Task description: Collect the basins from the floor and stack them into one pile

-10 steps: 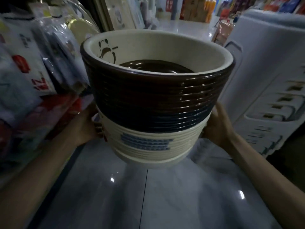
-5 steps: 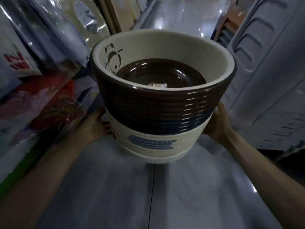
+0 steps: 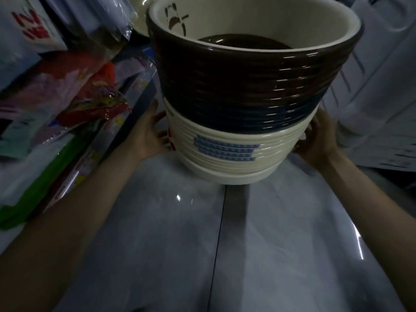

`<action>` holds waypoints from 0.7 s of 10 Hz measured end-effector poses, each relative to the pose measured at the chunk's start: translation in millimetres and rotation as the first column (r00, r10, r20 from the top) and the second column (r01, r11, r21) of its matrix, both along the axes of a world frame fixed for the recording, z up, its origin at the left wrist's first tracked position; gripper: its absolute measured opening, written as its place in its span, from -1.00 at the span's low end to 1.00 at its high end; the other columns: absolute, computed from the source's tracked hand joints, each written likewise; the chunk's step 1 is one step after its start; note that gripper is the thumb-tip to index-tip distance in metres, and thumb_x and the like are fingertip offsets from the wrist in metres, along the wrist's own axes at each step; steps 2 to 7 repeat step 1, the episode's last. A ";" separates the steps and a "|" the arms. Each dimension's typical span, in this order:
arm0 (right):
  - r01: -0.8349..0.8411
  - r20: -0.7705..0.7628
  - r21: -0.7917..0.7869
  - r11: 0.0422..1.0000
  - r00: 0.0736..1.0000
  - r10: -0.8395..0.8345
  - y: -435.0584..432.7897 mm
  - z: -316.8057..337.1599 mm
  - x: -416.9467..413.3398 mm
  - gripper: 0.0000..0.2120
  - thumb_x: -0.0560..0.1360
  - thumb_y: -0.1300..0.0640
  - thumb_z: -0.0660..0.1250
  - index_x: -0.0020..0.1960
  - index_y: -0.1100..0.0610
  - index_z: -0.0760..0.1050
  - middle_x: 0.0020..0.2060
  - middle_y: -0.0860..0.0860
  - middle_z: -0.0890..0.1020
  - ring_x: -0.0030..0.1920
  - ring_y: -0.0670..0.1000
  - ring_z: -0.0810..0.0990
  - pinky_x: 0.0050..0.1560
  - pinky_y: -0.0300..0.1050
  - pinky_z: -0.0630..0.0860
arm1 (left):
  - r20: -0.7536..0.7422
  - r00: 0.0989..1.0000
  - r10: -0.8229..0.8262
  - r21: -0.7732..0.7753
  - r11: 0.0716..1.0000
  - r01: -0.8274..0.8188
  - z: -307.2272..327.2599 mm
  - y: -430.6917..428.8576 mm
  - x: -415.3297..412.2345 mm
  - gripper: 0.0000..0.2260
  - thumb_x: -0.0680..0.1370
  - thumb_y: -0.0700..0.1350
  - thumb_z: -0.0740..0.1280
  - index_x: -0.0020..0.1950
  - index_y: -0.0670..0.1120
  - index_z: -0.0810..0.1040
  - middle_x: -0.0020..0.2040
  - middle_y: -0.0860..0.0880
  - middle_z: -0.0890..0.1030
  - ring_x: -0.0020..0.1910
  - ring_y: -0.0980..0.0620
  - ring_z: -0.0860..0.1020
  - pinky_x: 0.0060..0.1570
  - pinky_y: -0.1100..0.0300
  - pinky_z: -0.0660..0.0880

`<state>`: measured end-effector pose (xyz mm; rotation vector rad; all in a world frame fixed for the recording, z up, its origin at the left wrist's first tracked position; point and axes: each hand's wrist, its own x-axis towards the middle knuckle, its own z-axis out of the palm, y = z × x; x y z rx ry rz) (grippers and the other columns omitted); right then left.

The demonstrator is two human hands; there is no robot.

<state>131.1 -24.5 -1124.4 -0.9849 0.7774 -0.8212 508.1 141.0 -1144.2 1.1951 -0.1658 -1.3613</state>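
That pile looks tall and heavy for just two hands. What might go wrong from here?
1. The left hand and right hand hold only the lower cream basins; the grip could slip and the stack of basins might drop onto the glossy floor.
2. The aisle looks narrow: the stack could knock the packaged goods on the left or the white plastic units on the right.

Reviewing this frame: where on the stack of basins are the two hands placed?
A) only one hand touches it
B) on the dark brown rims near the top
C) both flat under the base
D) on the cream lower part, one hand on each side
D: the left hand and the right hand hold the stack of basins at its cream lower part, on opposite sides, below the dark rims.
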 end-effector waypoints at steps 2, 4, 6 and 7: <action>0.062 -0.022 0.078 0.995 0.998 -0.060 -6.7 -11.1 -7.7 -0.74 0.56 -0.15 0.33 0.10 0.01 0.58 -0.07 -0.04 0.62 -0.10 0.00 0.62 -0.11 -0.01 0.58 | -0.097 0.995 0.020 -0.035 0.999 -0.023 -9.2 6.3 5.0 -0.27 0.34 0.35 0.55 0.43 0.06 0.56 0.44 -0.24 0.49 0.33 -0.32 0.54 0.27 -0.32 0.48; 0.062 -0.022 0.078 0.995 0.998 -0.060 -6.7 -11.1 -7.7 -0.74 0.56 -0.15 0.33 0.10 0.01 0.58 -0.07 -0.04 0.62 -0.10 0.00 0.62 -0.11 -0.01 0.58 | -0.097 0.995 0.020 -0.035 0.999 -0.023 -9.2 6.3 5.0 -0.27 0.34 0.35 0.55 0.43 0.06 0.56 0.44 -0.24 0.49 0.33 -0.32 0.54 0.27 -0.32 0.48; 0.062 -0.022 0.078 0.995 0.998 -0.060 -6.7 -11.1 -7.7 -0.74 0.56 -0.15 0.33 0.10 0.01 0.58 -0.07 -0.04 0.62 -0.10 0.00 0.62 -0.11 -0.01 0.58 | -0.097 0.995 0.020 -0.035 0.999 -0.023 -9.2 6.3 5.0 -0.27 0.34 0.35 0.55 0.43 0.06 0.56 0.44 -0.24 0.49 0.33 -0.32 0.54 0.27 -0.32 0.48; 0.062 -0.022 0.078 0.995 0.998 -0.060 -6.7 -11.1 -7.7 -0.74 0.56 -0.15 0.33 0.10 0.01 0.58 -0.07 -0.04 0.62 -0.10 0.00 0.62 -0.11 -0.01 0.58 | -0.097 0.995 0.020 -0.035 0.999 -0.023 -9.2 6.3 5.0 -0.27 0.34 0.35 0.55 0.43 0.06 0.56 0.44 -0.24 0.49 0.33 -0.32 0.54 0.27 -0.32 0.48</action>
